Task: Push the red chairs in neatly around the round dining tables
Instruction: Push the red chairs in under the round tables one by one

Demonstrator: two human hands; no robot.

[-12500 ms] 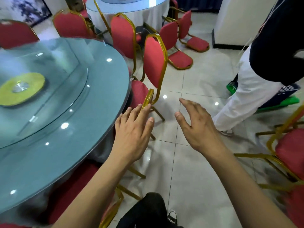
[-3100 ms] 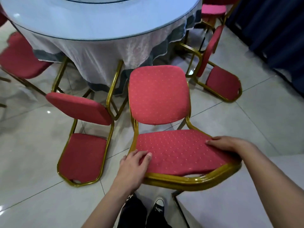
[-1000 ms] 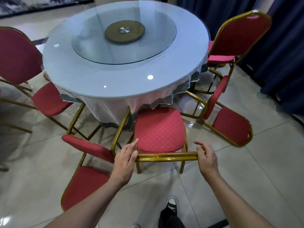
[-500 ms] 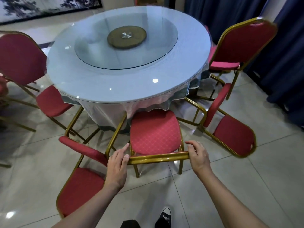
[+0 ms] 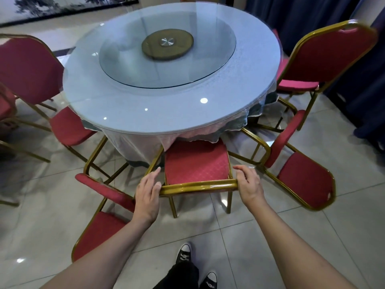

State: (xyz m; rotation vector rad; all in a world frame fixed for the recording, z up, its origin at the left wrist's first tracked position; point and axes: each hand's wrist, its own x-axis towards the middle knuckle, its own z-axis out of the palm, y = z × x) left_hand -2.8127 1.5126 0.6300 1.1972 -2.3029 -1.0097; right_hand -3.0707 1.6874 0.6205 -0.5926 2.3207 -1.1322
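the middle red chair [image 5: 196, 163] stands upright facing the round tabletop [image 5: 173, 113], its seat partly tucked under the hanging tablecloth [image 5: 135, 142]. the gold top rail of its backrest [image 5: 198, 187] runs across the lower centre of the view, nearest the person. the left hand [image 5: 147, 191] rests at the rail's left end with fingers nearly straight, extended forward and not wrapped round the tube; its inner edge touches the rail. the right hand [image 5: 249, 184] holds the rail's right end, thumb along the tube and fingers curled loosely over the corner.

to the left a second red chair [image 5: 100, 230] lies tipped on the floor with its legs pointing toward the tabletop, and to the right a third chair [image 5: 306, 178] lies tipped the same way. an upright chair [image 5: 331, 53] stands at the far right edge of the tabletop, and another upright one [image 5: 29, 67] at the far left, with its seat near the rim. a glass turntable [image 5: 166, 51] sits in the middle of the tabletop. black sneakers [image 5: 183, 254] show on the tiled floor [image 5: 260, 236] below.
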